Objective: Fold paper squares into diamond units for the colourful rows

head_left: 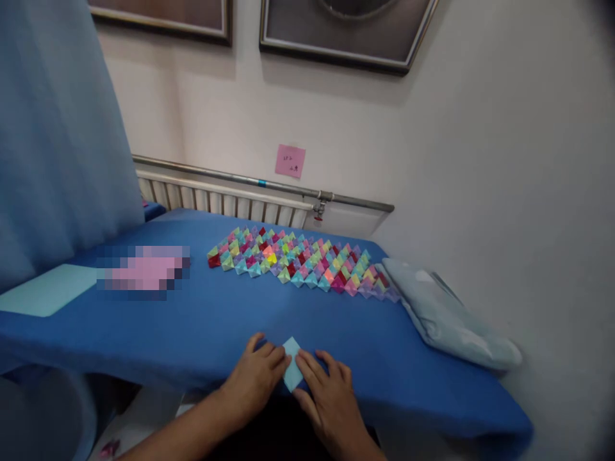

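A small piece of light-blue folded paper (292, 378) lies near the table's front edge, turned like a diamond. My left hand (257, 374) grips its left edge, with thumb and fingertips at the paper. From the other side, my right hand (331, 397) has its fingertips on the right edge and its thumb near the lower corner. Beyond the hands, many small folded paper pieces (288, 259) in mixed colours stand in slanting rows. Loose light-blue paper (50, 291) rests at the left, beside a pink item (144, 272) blurred by pixels.
A blue cloth (230, 320) covers the table. At the right end sits a folded pale-blue fabric (442, 320) against the wall. Behind the table are a radiator (230, 203) and a pipe (230, 181). A blue curtain (57, 128) hangs at the left.
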`<state>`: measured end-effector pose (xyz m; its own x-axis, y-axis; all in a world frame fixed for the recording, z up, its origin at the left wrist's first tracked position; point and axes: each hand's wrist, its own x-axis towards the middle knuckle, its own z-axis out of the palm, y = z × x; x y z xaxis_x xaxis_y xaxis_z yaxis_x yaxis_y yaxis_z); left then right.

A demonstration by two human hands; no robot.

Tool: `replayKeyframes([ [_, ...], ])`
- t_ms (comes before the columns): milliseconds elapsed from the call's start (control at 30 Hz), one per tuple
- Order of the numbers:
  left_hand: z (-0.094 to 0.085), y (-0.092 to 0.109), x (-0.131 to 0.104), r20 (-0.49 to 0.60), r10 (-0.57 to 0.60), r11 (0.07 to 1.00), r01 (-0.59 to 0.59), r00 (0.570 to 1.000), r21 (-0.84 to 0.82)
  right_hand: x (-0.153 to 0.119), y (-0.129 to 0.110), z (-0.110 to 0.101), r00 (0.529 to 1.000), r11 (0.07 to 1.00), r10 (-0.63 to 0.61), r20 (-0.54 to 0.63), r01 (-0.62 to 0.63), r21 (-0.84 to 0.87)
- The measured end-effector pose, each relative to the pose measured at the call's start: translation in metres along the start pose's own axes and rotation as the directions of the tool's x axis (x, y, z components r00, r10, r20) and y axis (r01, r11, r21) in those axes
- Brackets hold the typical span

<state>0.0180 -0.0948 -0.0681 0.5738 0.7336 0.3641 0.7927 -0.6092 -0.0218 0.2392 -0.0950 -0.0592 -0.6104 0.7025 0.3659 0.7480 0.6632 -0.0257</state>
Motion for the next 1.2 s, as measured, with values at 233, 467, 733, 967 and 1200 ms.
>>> replayKeyframes([
  [233, -0.016, -0.015, -0.028, -0.051, -0.002, 1.000, 0.002, 0.999, 0.000, 0.005, -0.014, -0.020, 0.983, 0.987, 0.104, 0.152, -0.120, 0.106],
  [467, -0.030, -0.010, -0.011, -0.122, 0.000, 0.998, -0.008, 0.993, -0.069, 0.005, -0.013, -0.020, 0.972, 0.989, 0.102, 0.212, -0.121, 0.082],
  [733, -0.033, -0.024, 0.001, -0.008, 0.092, 0.957, -0.091, 0.996, -0.275, 0.006, -0.013, -0.022, 0.968, 0.987, 0.102, 0.231, -0.128, 0.102],
  [967, -0.030, -0.030, 0.006, -0.010, 0.089, 0.955, -0.088, 0.996, -0.282, 0.009, -0.012, -0.028, 0.962, 0.979, 0.107, 0.250, -0.145, 0.142],
  [1200, -0.022, -0.033, 0.006, -0.067, 0.112, 0.962, -0.125, 0.991, -0.243, 0.013, -0.013, -0.032, 0.957, 0.968, 0.137, 0.257, -0.185, 0.171],
])
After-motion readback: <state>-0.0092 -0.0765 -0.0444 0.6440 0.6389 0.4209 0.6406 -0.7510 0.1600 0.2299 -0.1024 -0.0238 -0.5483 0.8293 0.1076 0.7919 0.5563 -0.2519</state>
